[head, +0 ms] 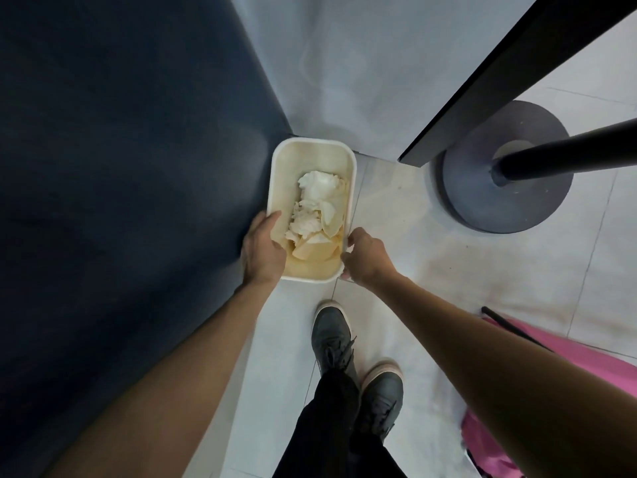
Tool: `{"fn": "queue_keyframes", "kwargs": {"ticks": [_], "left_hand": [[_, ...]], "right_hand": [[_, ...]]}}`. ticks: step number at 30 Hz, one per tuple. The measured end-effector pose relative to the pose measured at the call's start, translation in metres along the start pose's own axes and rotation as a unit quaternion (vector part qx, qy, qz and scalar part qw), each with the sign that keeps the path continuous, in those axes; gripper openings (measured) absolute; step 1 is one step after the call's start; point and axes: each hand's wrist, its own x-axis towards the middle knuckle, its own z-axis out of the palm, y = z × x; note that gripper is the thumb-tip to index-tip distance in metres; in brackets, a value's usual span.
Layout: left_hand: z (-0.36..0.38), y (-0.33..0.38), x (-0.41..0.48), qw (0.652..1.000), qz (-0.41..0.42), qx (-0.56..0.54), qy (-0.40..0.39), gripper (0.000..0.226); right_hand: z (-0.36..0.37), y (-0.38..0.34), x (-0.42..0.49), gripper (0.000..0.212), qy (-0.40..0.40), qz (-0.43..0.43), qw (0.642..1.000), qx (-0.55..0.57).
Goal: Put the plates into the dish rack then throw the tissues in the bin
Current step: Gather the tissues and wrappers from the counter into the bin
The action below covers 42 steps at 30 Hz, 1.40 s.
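Left fingers: the thumb lies over the near left rim and reaches inside; the other fingers are hidden behind the outer wall, so the left hand (263, 248) is clamped on the rim.
Right fingers: curled together against the near right corner of the rim; the right hand (365, 255) grips that corner. Whether the fingertips hook under the lip cannot be told.
Bin (352, 188): white, rectangular, with a beige lining. It is held at its near end by both hands and stands on, or just above, the floor (396, 208); contact with the floor cannot be told.
Tissues (317, 201): crumpled white wads lying inside the bin, against the lining, clear of both hands.
Plates and dish rack: not in view.
Step in hand: judged as the last one. The tissues are in the bin, and the hands are steadying or positioning it.
Next move: judged to call for seating the bin flat beside the dark panel (120, 132), then releasing both grips without tipping it.
Surroundings: a round stand base (506, 201) sits well apart on the right; the shoes (331, 332) are just behind the bin.
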Motion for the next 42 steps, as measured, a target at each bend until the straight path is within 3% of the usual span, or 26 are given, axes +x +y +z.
{"fn": "queue_keyframes", "kwargs": {"ticks": [8,12,18,24,30,42], "left_hand": [[-0.042,0.035,-0.068,1.000,0.010,0.019,-0.017,0.057],[-0.093,0.067,-0.135,0.996,0.012,-0.016,-0.082,0.047],[-0.182,0.121,-0.237,0.994,0.000,-0.086,-0.074,0.030],[-0.277,0.173,-0.323,0.980,-0.030,-0.191,-0.055,0.027],[-0.343,0.209,-0.389,0.968,0.017,-0.251,-0.024,0.026],[-0.475,0.195,-0.481,0.953,0.065,-0.280,0.097,0.025]], "right_hand": [[-0.027,-0.012,-0.084,0.030,-0.006,0.010,1.000,-0.003],[-0.043,-0.022,-0.168,0.022,-0.009,0.009,1.000,0.021],[-0.063,-0.053,-0.307,0.018,-0.005,-0.007,0.996,0.086],[-0.081,-0.100,-0.439,0.019,-0.003,-0.087,0.986,0.144],[-0.092,-0.130,-0.525,0.020,-0.010,-0.161,0.968,0.194],[-0.072,-0.182,-0.618,0.022,-0.043,-0.336,0.937,0.081]]}}
